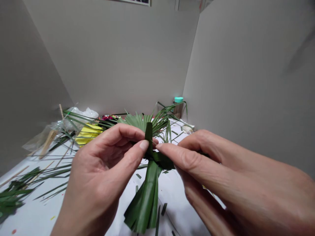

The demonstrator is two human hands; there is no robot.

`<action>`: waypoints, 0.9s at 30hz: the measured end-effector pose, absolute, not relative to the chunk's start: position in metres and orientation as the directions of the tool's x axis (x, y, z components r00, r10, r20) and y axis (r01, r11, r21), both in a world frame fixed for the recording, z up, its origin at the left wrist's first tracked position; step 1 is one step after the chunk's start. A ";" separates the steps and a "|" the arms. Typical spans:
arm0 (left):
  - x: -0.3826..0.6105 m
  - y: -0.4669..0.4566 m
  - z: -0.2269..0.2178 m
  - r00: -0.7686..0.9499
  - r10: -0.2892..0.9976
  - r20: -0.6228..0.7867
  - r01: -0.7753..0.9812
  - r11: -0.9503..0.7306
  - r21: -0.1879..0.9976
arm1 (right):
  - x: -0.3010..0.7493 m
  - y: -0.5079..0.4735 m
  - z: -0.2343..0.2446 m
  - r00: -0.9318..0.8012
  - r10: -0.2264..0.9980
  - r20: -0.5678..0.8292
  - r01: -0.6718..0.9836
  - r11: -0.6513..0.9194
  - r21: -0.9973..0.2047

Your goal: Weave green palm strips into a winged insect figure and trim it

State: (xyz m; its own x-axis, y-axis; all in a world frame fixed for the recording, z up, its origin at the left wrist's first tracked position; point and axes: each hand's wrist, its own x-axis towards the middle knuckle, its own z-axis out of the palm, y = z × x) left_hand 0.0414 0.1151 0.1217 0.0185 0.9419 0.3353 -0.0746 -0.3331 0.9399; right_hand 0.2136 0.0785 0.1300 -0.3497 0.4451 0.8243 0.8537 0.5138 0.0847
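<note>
Both hands are mid-frame, above the white table point(36, 216).

Left hand point(105, 170): thumb and forefinger are pinched tight on the strip end point(148, 129), which stands upright out of the fold.

Right hand point(221, 173): thumb and forefinger tips are closed on the leaf bundle point(147, 193) at its folded knot, just right of the left thumb. The fingertips of the two hands nearly touch.

I see the bundle held at centre frame, clear of the table. Its flat loose ends fan down toward the lower edge. It is dark green and glossy.

Behind the hands:
- A palm frond point(137, 120) lies fanned out on the table.
- A teal-capped bottle point(178, 104) stands right of centre, in the corner where the grey walls meet. Any print on it is too small to read.
- A yellow packet point(86, 134) lies left of centre. I can't make out any lettering on it.
- A clear plastic bag point(82, 114) sits just behind the packet.
- Wooden sticks point(48, 141) lie in a clear sleeve further left.
- Leaf offcuts point(14, 193) are piled at lower left, and small cut bits are scattered on the table under the bundle.
</note>
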 end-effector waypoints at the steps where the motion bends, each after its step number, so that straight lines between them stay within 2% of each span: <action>1: 0.041 0.115 0.120 0.017 0.936 0.351 -0.046 -0.350 0.936 | 0.212 0.078 0.130 -0.327 0.442 0.835 0.862 0.502 0.072; 3: 0.041 0.115 0.117 0.007 0.919 0.395 -0.006 -0.395 0.919 | 0.212 0.075 0.133 -0.333 0.505 0.796 0.861 0.507 0.039; 7: 0.043 0.115 0.114 -0.016 0.875 0.484 0.016 -0.483 0.875 | 0.217 0.062 0.143 -0.373 0.681 0.630 0.867 0.497 -0.024; 12: 0.046 0.117 0.111 -0.053 0.823 0.565 0.025 -0.564 0.825 | 0.214 0.067 0.138 -0.344 0.641 0.686 0.888 0.460 0.015; 17: 0.049 0.117 0.110 -0.118 0.788 0.604 0.111 -0.594 0.797 | 0.200 0.079 0.132 -0.278 0.572 0.772 0.914 0.404 0.030; 21: 0.052 0.116 0.111 -0.181 0.749 0.637 0.194 -0.608 0.770 | 0.195 0.080 0.131 -0.284 0.550 0.785 0.914 0.403 0.048; 27: 0.050 0.114 0.112 -0.181 0.752 0.634 0.173 -0.610 0.773 | 0.204 0.074 0.127 -0.331 0.560 0.759 0.883 0.468 0.039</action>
